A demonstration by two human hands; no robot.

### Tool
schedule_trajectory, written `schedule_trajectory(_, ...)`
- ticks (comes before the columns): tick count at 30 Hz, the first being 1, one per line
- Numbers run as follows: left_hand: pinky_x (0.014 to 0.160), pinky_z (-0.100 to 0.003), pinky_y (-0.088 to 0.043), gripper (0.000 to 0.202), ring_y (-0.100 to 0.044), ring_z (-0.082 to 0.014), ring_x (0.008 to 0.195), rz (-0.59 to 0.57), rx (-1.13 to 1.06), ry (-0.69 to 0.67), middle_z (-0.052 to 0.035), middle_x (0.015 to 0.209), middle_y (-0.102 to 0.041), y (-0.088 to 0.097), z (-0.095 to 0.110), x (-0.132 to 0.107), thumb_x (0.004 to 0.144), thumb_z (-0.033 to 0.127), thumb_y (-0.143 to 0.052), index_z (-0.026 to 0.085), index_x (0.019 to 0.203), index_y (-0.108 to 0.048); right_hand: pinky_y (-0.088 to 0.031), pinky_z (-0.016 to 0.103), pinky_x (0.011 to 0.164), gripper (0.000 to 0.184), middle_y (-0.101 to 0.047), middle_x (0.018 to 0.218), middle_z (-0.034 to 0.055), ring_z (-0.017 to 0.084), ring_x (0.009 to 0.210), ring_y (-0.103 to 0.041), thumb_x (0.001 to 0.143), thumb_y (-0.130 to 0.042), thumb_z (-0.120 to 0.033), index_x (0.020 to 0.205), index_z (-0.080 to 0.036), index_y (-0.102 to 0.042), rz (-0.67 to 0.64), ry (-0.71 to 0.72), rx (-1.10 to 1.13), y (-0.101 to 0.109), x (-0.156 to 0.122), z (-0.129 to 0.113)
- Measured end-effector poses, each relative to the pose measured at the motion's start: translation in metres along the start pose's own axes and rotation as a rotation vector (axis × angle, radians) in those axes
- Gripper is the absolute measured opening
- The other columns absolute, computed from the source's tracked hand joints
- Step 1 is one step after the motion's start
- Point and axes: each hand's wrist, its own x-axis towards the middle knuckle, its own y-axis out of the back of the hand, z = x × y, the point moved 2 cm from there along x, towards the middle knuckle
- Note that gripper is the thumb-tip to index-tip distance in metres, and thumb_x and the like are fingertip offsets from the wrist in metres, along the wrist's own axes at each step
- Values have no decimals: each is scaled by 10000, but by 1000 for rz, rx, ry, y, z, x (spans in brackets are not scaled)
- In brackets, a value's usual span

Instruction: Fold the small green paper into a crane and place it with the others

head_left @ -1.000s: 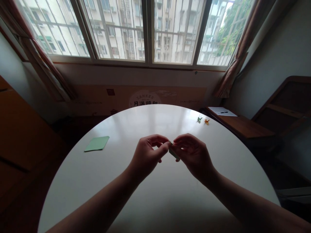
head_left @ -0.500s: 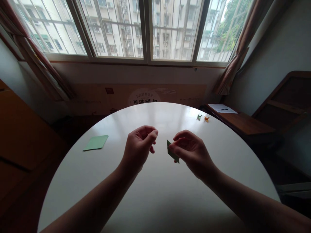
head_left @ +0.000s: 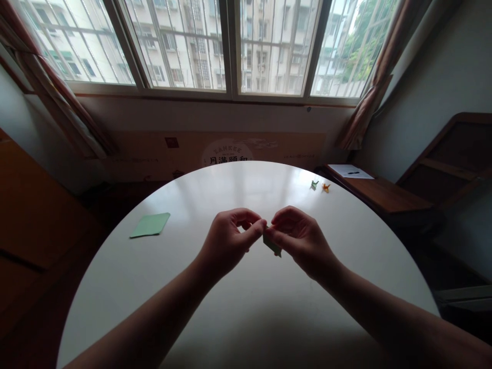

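A small piece of folded green paper (head_left: 272, 245) is held up over the white table, slanting down to the right. My right hand (head_left: 298, 233) pinches it between thumb and fingers along its upper right side. From the other side my left hand (head_left: 234, 236) closes thumb and forefinger on the paper's upper left tip. The two sets of fingertips almost meet there and hide the top of the paper. Its lower corner sticks out below my right thumb.
On the round white table (head_left: 246, 318), light green paper sheets (head_left: 150, 225) lie at the left. A green folded paper figure (head_left: 314, 185) and an orange one (head_left: 326, 187) stand at the far right edge. Beyond is a wooden surface (head_left: 388, 197) with a white paper (head_left: 350, 171) and a pen.
My left hand has moved right, from apart to the folded paper's upper tip, and now pinches there. My right hand stays nearly in place, still holding the paper.
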Motion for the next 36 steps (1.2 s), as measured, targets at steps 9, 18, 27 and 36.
schedule_trajectory(9,425,-194,-449,231,-546,-114,527,-31,-157,92,-20,630,-646,1,-9,5,802,361,-704,131,773,-715,-358,191,397,322,-617,678,13,92,514,-481,884,-667,-455,767,-155,-655,-206,-145,-217,-2,2,7)
schedule_trajectory(18,402,-189,-421,424,-540,-133,626,8,-272,261,-88,834,-671,-1,-17,7,785,541,-680,120,781,-731,-329,208,400,350,-605,620,6,100,494,-474,863,-675,-486,741,-157,-679,-95,-200,-149,3,4,5)
schedule_trajectory(27,419,-173,-426,241,-538,-139,617,-86,-186,237,-50,653,-634,-3,-19,8,759,368,-706,127,758,-726,-417,195,425,402,-664,717,47,133,597,-572,878,-640,-537,807,-148,-711,-183,-180,-284,8,10,12)
schedule_trajectory(36,417,-177,-439,278,-556,-156,673,-189,-129,308,-86,749,-670,-3,-27,9,761,384,-697,111,800,-726,-392,173,402,372,-674,747,54,128,609,-572,812,-707,-507,810,-135,-707,-175,-279,-301,24,19,12)
